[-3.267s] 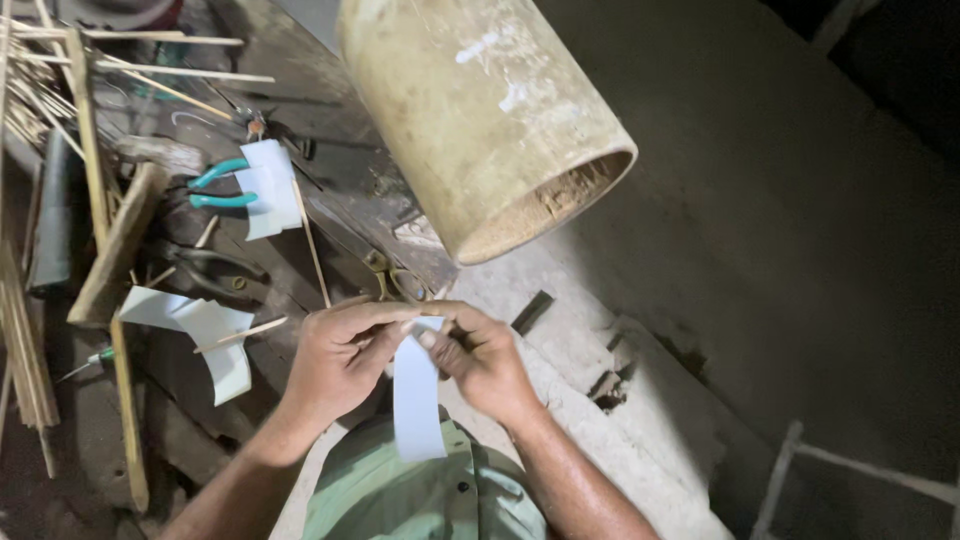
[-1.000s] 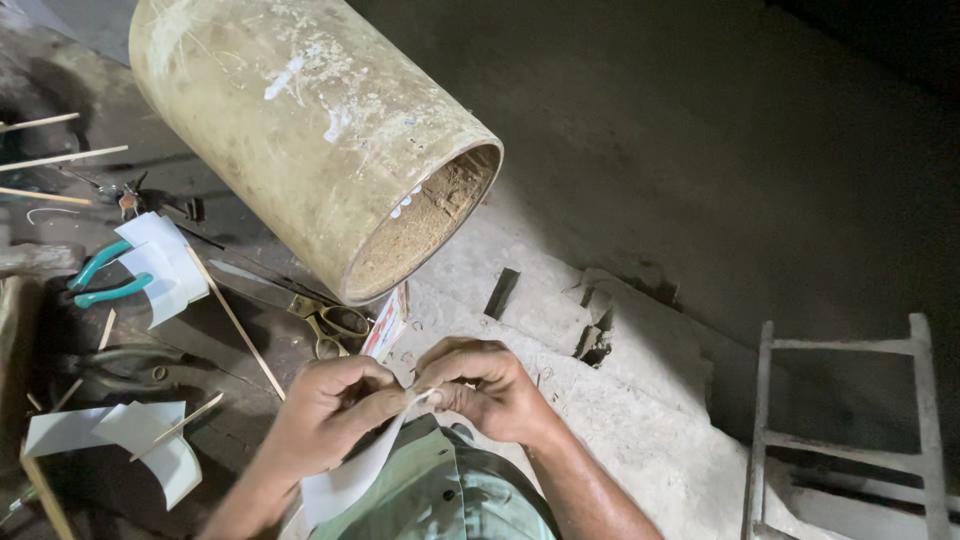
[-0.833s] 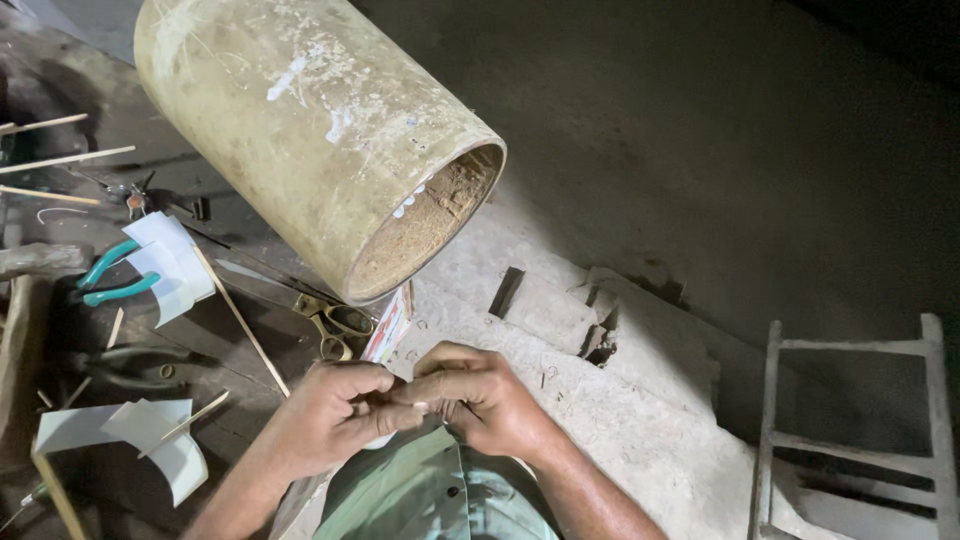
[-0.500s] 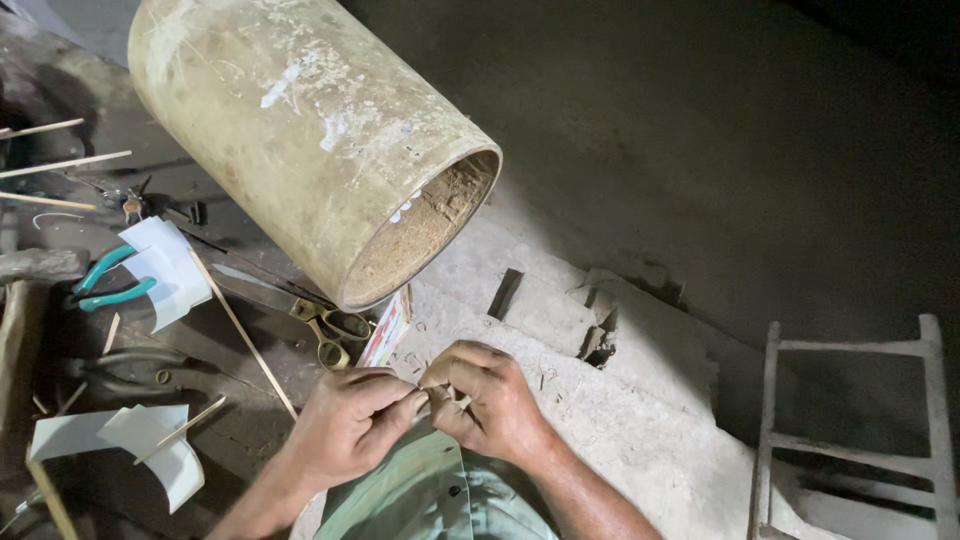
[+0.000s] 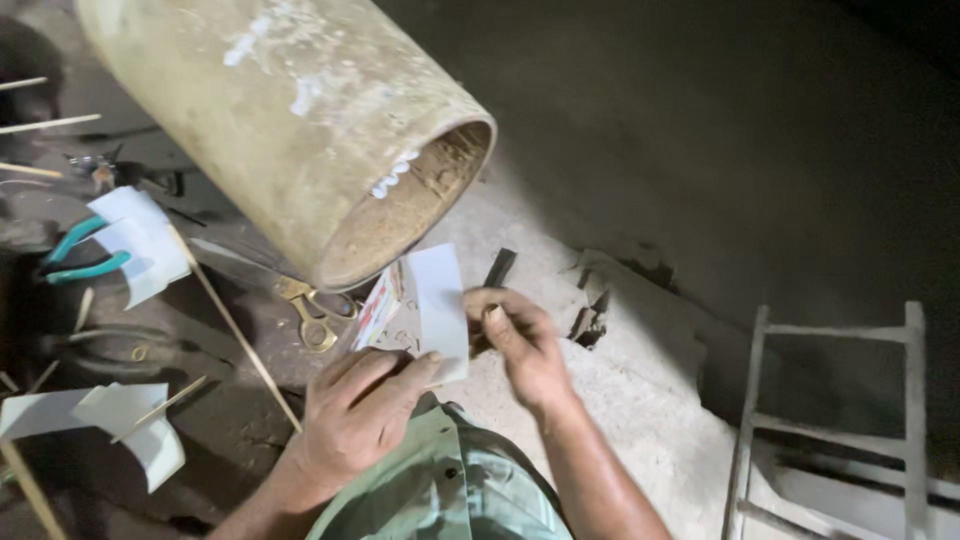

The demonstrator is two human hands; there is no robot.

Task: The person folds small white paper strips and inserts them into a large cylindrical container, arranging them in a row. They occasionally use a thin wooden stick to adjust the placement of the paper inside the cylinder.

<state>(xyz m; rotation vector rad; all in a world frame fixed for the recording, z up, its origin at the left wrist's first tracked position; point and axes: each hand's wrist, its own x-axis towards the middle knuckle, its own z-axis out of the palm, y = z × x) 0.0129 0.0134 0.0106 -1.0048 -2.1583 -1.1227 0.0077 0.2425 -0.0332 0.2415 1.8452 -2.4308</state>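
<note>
- White paper strip – upright over the knee, below the big tube
- Left hand pinches its lower edge
- Right hand, fingers curled at its side edge, hold unclear
- Risk: thin paper likely creases or slips from so light a pinch

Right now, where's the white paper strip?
In the head view, the white paper strip stands near centre, pinched between the left hand and right hand, just below the open mouth of the big cylinder.
</note>
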